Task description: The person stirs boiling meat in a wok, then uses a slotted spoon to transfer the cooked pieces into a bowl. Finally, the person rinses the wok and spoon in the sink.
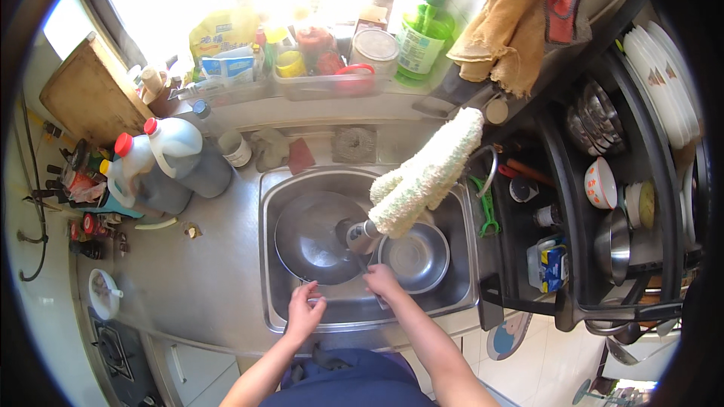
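Observation:
A large dark metal pan [319,237] lies in the left part of the stainless steel sink [474,260]. My right hand [382,281] is closed around a dark, thin handle or tool near the pan's right side; its exact kind is hard to tell. Just above the pan's near rim, my left hand [306,308] has its fingers apart and holds nothing visible. A steel basin [416,254] sits to the right in the sink. Above both vessels extends a faucet head [362,236], its spout wrapped in a pale fluffy cloth [424,181].
Large plastic jugs [181,152] stand on the left counter. Bottles and jars, including a green pump bottle [421,39], line the window ledge. A black dish rack [577,192] with bowls and plates stands right of the sink. A gas stove [113,350] is at the lower left.

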The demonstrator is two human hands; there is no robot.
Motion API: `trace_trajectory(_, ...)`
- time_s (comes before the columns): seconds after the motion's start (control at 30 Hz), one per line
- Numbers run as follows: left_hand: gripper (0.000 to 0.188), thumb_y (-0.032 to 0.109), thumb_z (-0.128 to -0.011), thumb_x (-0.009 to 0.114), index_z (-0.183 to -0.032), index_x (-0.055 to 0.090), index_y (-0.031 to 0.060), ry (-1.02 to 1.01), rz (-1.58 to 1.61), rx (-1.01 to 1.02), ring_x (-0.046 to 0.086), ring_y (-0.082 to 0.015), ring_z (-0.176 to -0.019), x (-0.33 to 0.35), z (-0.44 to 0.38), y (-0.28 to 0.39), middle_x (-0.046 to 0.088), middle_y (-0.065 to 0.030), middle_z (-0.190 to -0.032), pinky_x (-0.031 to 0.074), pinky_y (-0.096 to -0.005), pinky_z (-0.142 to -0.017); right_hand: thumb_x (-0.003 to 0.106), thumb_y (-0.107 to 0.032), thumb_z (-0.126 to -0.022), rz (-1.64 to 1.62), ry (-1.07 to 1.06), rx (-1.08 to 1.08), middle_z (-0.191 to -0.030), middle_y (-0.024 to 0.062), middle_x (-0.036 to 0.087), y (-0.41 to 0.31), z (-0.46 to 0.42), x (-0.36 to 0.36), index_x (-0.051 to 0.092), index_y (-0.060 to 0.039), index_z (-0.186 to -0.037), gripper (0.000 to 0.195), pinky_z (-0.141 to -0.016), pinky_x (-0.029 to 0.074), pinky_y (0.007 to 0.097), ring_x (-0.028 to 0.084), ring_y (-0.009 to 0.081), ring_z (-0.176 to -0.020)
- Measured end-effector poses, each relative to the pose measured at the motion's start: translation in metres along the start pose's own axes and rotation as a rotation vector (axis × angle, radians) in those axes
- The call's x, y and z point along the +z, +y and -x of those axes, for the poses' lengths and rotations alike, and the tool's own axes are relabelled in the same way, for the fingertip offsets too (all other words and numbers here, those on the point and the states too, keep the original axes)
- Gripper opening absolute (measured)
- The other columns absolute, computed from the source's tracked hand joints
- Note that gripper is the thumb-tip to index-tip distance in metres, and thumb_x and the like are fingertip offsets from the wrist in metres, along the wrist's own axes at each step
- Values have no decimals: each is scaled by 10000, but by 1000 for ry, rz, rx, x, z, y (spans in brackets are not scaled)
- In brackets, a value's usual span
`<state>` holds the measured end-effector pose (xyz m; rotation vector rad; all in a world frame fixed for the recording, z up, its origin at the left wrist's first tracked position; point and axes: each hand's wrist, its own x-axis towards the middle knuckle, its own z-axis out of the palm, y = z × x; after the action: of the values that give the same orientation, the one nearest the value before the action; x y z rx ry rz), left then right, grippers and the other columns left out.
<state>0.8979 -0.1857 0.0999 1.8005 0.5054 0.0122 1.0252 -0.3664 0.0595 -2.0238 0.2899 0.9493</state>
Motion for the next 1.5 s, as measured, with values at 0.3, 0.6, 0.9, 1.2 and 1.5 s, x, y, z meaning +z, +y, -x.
trace_trajectory(0.3,334,30,-743,593,-1067,540,-29,96,-67,-52,581,-169,-831,-12,11,-3,526,-124,-985,494,-258,-689,537,20,-728,548,195,-198,-838,218,612,42,-130,92,589,66,-894,181,-532,501,414,644,298,-663)
trace_trajectory(0.6,541,354,-903,464,-1233,338,-55,-168,843,-818,560,-304,-984,4,-23,6,517,-213,-1082,496,-401,-814,646,-232,-775,99,-45,70,-671,124,604,-65,-39,78,589,68,-904,331,-411,436,349,574,185,-517)
trace_trajectory(0.9,298,278,-932,408,-921,528,5,-254,1156,-1098,584,-160,-600,9,-100,-49,589,-96,-752,522,-255,-515,560,-318,-853,50,-142,-252,-955,115,641,-40,-10,34,526,35,-1145,459,-780,459,292,601,175,-845)
trace_trajectory(1.2,170,95,-900,388,-830,498,-14,-376,827,-1151,434,-91,-472,15,-106,-49,501,-56,-646,289,-169,-332,582,-150,-838,-29,254,-282,-827,54,654,-81,117,-176,612,-12,-1017,227,-627,460,227,599,102,-710)
trace_trajectory(1.5,163,87,-906,357,-772,436,39,-385,757,-1112,361,-78,-439,11,-110,-33,426,-19,-605,223,-180,-319,595,-131,-829,-70,533,-513,-784,29,643,-147,122,-225,606,0,-1006,221,-545,427,189,577,55,-650)
